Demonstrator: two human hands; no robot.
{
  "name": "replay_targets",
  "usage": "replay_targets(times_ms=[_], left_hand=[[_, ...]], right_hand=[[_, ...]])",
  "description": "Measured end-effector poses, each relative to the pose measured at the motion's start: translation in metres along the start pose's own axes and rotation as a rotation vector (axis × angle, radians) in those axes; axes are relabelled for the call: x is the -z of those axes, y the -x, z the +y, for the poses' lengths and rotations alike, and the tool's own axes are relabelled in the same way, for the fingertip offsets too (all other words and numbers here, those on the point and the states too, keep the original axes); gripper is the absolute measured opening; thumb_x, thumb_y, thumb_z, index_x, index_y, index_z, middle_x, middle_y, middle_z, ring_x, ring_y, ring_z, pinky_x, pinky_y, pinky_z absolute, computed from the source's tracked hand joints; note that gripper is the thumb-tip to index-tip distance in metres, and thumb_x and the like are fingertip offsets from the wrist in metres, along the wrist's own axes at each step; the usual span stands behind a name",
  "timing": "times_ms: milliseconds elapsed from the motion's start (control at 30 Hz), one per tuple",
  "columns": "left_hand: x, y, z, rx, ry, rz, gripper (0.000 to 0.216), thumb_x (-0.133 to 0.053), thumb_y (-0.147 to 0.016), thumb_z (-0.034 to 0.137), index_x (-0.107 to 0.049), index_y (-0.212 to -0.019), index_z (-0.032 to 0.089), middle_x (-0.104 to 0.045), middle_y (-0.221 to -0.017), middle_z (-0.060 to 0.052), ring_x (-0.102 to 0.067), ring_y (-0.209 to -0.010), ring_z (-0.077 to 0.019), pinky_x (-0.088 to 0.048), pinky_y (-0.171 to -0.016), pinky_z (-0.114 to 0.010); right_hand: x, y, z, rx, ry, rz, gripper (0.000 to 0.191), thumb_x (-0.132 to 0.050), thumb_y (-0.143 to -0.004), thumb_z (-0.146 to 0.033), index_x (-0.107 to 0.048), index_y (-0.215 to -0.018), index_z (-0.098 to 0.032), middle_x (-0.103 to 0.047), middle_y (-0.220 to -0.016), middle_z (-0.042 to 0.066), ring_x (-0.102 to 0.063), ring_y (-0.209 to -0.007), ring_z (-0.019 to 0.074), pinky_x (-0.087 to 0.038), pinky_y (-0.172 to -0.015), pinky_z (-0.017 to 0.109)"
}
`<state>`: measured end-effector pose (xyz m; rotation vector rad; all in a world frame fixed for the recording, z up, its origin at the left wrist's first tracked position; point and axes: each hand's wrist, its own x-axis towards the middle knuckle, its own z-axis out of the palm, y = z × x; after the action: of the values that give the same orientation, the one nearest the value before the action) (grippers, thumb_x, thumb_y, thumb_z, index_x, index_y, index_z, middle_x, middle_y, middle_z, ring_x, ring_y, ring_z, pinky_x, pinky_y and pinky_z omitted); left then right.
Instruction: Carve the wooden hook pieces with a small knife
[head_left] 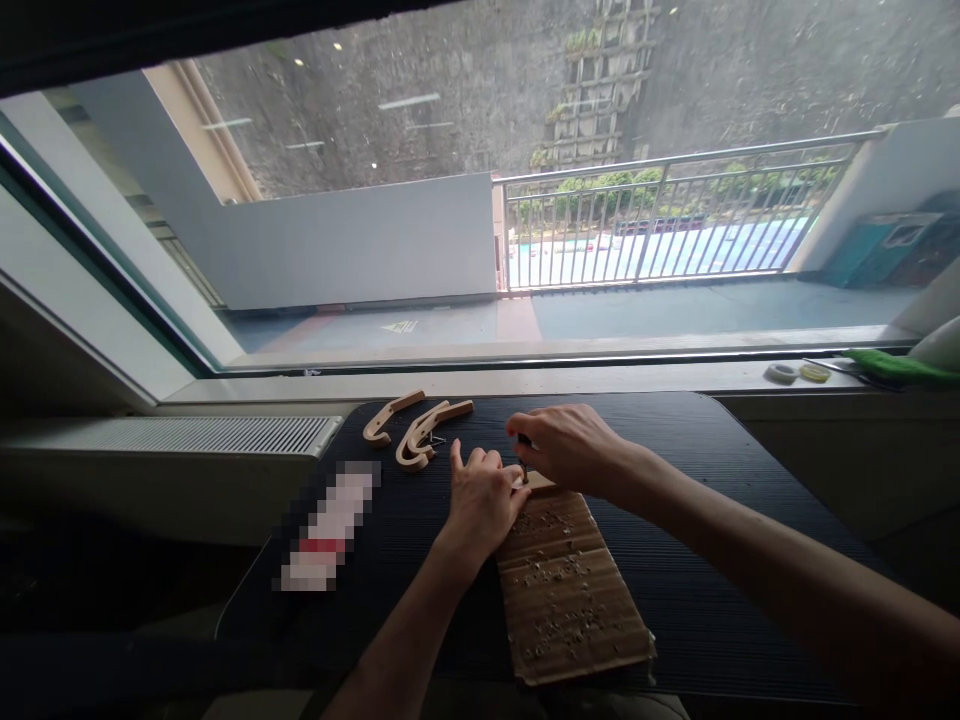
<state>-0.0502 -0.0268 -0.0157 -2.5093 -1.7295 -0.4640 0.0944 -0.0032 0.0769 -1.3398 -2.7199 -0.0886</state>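
Observation:
My right hand [566, 445] is closed around the dark handle of a screwdriver-like tool [523, 440], whose thin shaft points down. The tip meets a pale wooden piece [544, 483] at the far end of a worn cardboard sheet [574, 590]. My left hand [484, 495] grips the left end of this wooden piece, thumb and fingers close to the shaft, one finger raised. The left hand partly hides the piece, so its full shape does not show. Curved wooden hooks [412, 445] lie to the left, with small screws [436, 440] among them.
The black table [697, 520] stands against a window sill [420, 382]. Tape rolls [781, 374] and a green object [900, 366] rest on the sill at right. A white slatted radiator [187, 437] stands left. A pixelated item [330, 530] lies on the table's left side.

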Motion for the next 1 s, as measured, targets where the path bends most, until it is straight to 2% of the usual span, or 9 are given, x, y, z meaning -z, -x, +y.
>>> replay_targets(times_ms=[167, 333, 600, 800, 900, 1000], left_hand=[[0.002, -0.001, 0.001, -0.001, -0.008, -0.012, 0.018, -0.058, -0.079, 0.04, -0.066, -0.089, 0.028, -0.058, -0.085, -0.002, -0.048, -0.091, -0.0213, -0.012, -0.104, -0.057], [0.001, -0.001, 0.001, 0.002, -0.01, -0.009, 0.017, -0.058, -0.079, 0.04, -0.066, -0.088, 0.028, -0.057, -0.084, -0.002, -0.048, -0.091, -0.0213, -0.011, -0.104, -0.057], [0.001, -0.002, 0.001, 0.01, -0.006, -0.016, 0.017, -0.059, -0.079, 0.04, -0.066, -0.088, 0.028, -0.057, -0.084, -0.002, -0.048, -0.091, -0.0212, -0.011, -0.105, -0.056], [0.001, -0.001, 0.001, -0.001, -0.005, -0.004, 0.018, -0.057, -0.08, 0.041, -0.066, -0.087, 0.028, -0.057, -0.083, -0.002, -0.049, -0.09, -0.0211, -0.012, -0.104, -0.057], [-0.001, -0.001, 0.0, -0.005, -0.002, 0.007, 0.018, -0.057, -0.08, 0.041, -0.066, -0.087, 0.028, -0.057, -0.083, -0.002, -0.049, -0.09, -0.021, -0.011, -0.104, -0.057], [-0.002, 0.0, -0.001, -0.011, 0.009, 0.01, 0.018, -0.057, -0.08, 0.041, -0.066, -0.087, 0.028, -0.057, -0.082, -0.002, -0.049, -0.09, -0.0209, -0.011, -0.104, -0.058]], right_hand=[[0.008, 0.003, 0.007, 0.155, -0.009, -0.104, 0.01, -0.05, -0.085, -0.021, -0.058, -0.083, -0.016, -0.064, -0.074, 0.004, -0.055, -0.061, 0.012, -0.024, -0.048, 0.024], [0.003, -0.004, 0.01, 0.211, 0.008, -0.104, 0.01, -0.05, -0.086, -0.022, -0.055, -0.081, -0.015, -0.063, -0.07, 0.003, -0.052, -0.055, 0.0106, -0.023, -0.046, 0.024], [-0.002, -0.006, 0.01, 0.107, 0.011, -0.072, 0.018, -0.048, -0.088, -0.027, -0.056, -0.088, -0.012, -0.063, -0.067, 0.004, -0.055, -0.055, 0.0136, -0.025, -0.045, 0.026], [-0.005, -0.01, 0.002, 0.005, 0.055, -0.057, 0.025, -0.045, -0.09, -0.03, -0.057, -0.084, -0.01, -0.062, -0.064, 0.007, -0.058, -0.056, 0.0162, -0.027, -0.046, 0.026], [-0.003, -0.012, -0.002, -0.01, 0.078, -0.05, 0.026, -0.042, -0.091, -0.029, -0.058, -0.084, -0.009, -0.062, -0.063, 0.008, -0.057, -0.055, 0.0165, -0.027, -0.046, 0.026], [0.004, -0.009, -0.002, 0.017, 0.083, -0.065, 0.021, -0.047, -0.087, -0.03, -0.058, -0.084, -0.011, -0.062, -0.064, 0.006, -0.056, -0.054, 0.0154, -0.027, -0.047, 0.025]])
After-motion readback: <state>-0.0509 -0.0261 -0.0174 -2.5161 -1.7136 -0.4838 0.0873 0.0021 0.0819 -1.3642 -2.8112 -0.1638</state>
